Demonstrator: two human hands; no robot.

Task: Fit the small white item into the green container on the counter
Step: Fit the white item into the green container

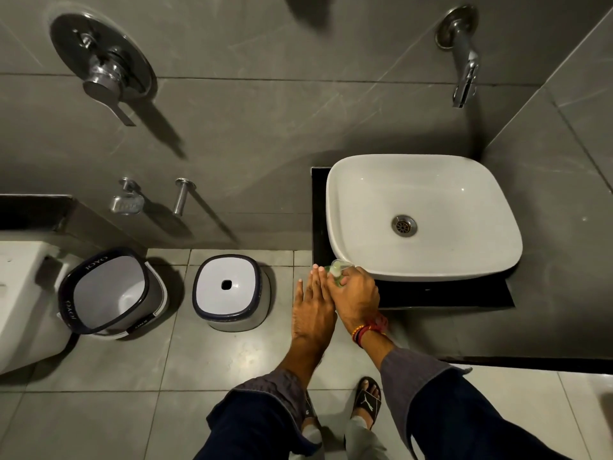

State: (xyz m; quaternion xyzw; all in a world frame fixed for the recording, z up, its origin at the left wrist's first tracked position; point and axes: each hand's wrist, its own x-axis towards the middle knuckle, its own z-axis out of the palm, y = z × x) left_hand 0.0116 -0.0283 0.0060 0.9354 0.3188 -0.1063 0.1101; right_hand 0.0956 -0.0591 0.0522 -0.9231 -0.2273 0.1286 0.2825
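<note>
A small green container [335,279] stands at the left corner of the black counter [444,293], just in front of the white basin [421,214]. A small white item [335,269] sits at its top, partly hidden by fingers. My right hand [356,295] is wrapped around the container from the right. My left hand [313,302] lies flat against its left side, fingers straight and together. Whether the white item is seated in the container cannot be told.
A wall tap [464,64] hangs above the basin. On the tiled floor to the left stand a white bucket [109,293] and an upturned stool [232,290]. A toilet [23,300] is at the far left. My sandalled foot [366,401] is below.
</note>
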